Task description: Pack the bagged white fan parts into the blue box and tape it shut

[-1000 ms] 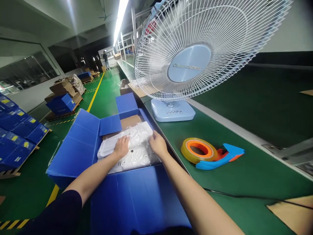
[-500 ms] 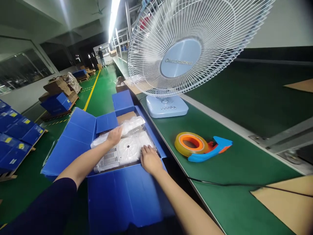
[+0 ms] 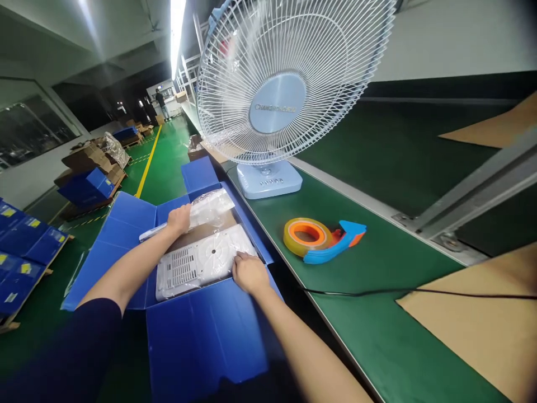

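The white packet (image 3: 211, 209) and the white panel (image 3: 212, 258) lie nearly side by side in the open blue box (image 3: 205, 341), their long axes roughly parallel, each running from lower left to upper right in the view. The packet is on the far side, the panel on the near side, and a strip of brown cardboard (image 3: 197, 235) shows between them.

The left grip (image 3: 179, 218) is closed on the packet about midway along its length, so one end sticks out to the left, past the wrist, and the other reaches right toward the box's far corner. Clear film wraps the right end.

The right grip (image 3: 251, 272) is the nearer one to the panel: its bent fingers touch the panel's right end, by the near wall of the box. Whether they pinch the edge or only rest there, I cannot tell. From this grip the panel extends left, its slotted end farthest away.

The box stands just left of the green surface (image 3: 356, 330), where the tape dispenser (image 3: 329, 253) and, farther off, the fan (image 3: 277, 103) sit, apart from both grips.
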`<state>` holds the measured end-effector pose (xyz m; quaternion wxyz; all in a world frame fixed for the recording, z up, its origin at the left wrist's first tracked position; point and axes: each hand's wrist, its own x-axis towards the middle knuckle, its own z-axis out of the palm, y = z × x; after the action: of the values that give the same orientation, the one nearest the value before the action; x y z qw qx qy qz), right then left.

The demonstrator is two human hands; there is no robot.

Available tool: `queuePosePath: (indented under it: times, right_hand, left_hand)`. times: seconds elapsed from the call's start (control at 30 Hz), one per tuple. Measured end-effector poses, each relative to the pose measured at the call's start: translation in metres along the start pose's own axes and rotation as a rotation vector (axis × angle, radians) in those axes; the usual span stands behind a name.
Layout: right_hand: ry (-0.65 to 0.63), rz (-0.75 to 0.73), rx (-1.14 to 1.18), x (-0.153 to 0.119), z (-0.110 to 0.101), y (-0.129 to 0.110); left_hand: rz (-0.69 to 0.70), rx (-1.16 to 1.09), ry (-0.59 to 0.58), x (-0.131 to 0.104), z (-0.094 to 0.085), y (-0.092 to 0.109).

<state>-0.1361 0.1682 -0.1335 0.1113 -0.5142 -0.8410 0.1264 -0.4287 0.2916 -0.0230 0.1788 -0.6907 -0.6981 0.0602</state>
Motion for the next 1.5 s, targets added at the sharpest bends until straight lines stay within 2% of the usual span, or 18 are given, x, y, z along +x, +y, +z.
queuePosePath:
  times: [0.17,0.63,0.97,1.17,1.27,1.33,1.4,1.5]
  right_hand:
    - [0.001,0.006,0.006,0.001,0.001,0.000]
    - [0.003,0.006,0.018,0.000,-0.001,0.000]
    - [0.001,-0.016,0.011,0.000,-0.003,0.001]
    - [0.025,-0.027,0.009,-0.001,-0.002,0.002]
    - [0.037,-0.029,0.014,-0.002,-0.002,0.003]
    - [0.044,-0.027,0.019,-0.001,0.000,0.003]
    - [0.051,-0.026,0.023,-0.001,0.001,0.004]
    - [0.058,-0.028,0.029,0.000,0.003,0.005]
  left_hand:
    - [0.040,0.048,-0.009,0.007,-0.013,-0.004]
    - [0.114,0.109,-0.030,0.015,-0.029,-0.009]
    - [0.250,0.240,0.095,0.022,-0.066,-0.015]
    - [0.303,0.312,0.186,0.041,-0.084,-0.026]
    - [0.372,0.325,0.192,0.051,-0.083,-0.034]
    - [0.410,0.332,0.169,0.056,-0.075,-0.037]
    - [0.409,0.309,0.147,0.057,-0.061,-0.038]
    - [0.334,0.214,0.132,0.057,-0.033,-0.030]
